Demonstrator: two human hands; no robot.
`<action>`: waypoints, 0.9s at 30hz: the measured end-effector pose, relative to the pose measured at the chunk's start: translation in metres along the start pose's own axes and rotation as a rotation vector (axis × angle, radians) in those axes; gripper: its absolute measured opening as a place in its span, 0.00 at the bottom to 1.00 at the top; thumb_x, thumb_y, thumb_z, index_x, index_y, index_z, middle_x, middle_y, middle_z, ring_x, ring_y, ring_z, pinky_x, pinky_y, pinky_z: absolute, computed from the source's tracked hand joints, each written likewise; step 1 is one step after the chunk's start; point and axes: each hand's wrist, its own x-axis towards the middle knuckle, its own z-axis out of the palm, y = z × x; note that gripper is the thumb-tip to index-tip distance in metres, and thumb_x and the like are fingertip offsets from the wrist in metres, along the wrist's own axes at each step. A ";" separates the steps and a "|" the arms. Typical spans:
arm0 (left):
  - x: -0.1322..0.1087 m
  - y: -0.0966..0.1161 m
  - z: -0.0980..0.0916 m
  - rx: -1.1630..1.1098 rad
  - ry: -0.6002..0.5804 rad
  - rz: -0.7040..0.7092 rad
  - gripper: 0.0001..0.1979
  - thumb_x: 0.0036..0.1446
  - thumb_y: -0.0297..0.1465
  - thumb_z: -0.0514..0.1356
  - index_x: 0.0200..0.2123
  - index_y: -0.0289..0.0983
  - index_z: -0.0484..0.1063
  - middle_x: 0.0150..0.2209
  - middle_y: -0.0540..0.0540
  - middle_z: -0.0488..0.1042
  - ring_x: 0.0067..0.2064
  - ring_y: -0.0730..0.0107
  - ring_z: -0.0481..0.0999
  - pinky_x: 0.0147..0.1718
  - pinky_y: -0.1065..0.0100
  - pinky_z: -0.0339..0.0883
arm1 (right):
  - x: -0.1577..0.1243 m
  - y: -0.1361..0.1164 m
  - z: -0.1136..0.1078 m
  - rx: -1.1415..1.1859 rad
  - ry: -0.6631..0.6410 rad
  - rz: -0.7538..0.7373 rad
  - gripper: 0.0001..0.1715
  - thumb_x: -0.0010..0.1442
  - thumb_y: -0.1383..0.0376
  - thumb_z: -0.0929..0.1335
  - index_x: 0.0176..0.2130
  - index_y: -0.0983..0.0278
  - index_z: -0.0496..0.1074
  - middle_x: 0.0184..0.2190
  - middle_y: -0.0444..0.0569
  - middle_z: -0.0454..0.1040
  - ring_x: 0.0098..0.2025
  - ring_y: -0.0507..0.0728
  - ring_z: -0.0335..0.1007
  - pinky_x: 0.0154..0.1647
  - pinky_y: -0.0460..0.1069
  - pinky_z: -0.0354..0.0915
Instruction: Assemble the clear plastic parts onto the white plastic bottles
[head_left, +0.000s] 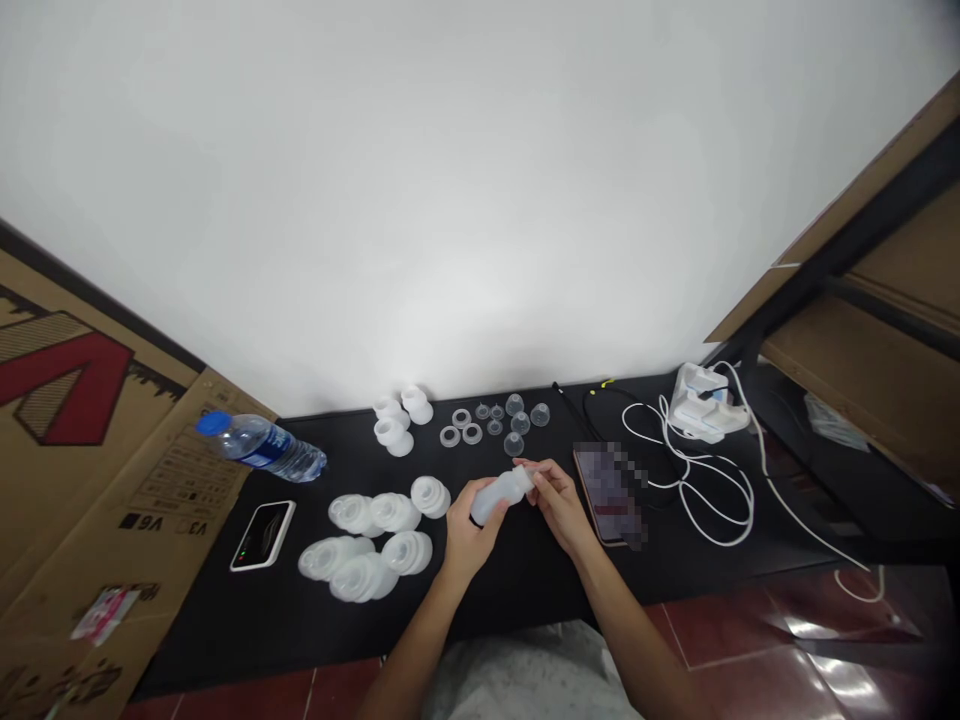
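Frosted bottle gripped in both hands over the counter

Leftmost, a water bottle lies on its side; next come grouped frosted funnels, white cups, rings and small clear caps, all still loose and apart. The left hand wraps the bottle's body, and the right hand pinches its neck end, though fingers may hide whatever is fitted there. Further right lie a blurred phone and white cable.

Indoor workroom: black table, cardboard, red-tiled floor
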 end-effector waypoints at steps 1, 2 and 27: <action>0.000 0.000 0.000 -0.003 0.006 0.003 0.14 0.68 0.39 0.66 0.52 0.39 0.79 0.47 0.41 0.84 0.48 0.55 0.85 0.47 0.59 0.79 | 0.000 0.000 0.000 -0.007 -0.011 -0.001 0.20 0.64 0.46 0.79 0.41 0.57 0.78 0.52 0.53 0.84 0.37 0.58 0.72 0.33 0.50 0.63; 0.000 0.001 -0.001 -0.006 0.010 0.005 0.14 0.69 0.40 0.66 0.51 0.39 0.79 0.47 0.41 0.84 0.48 0.55 0.85 0.48 0.59 0.79 | -0.001 0.000 0.001 -0.014 -0.029 -0.003 0.20 0.64 0.46 0.79 0.44 0.57 0.79 0.53 0.53 0.84 0.36 0.58 0.71 0.32 0.51 0.64; -0.001 -0.001 -0.003 0.006 -0.018 0.061 0.13 0.69 0.39 0.66 0.52 0.40 0.80 0.46 0.42 0.84 0.46 0.56 0.85 0.46 0.58 0.79 | -0.001 0.006 -0.004 -0.034 -0.056 0.014 0.31 0.57 0.52 0.83 0.56 0.56 0.78 0.48 0.53 0.87 0.42 0.62 0.81 0.38 0.51 0.70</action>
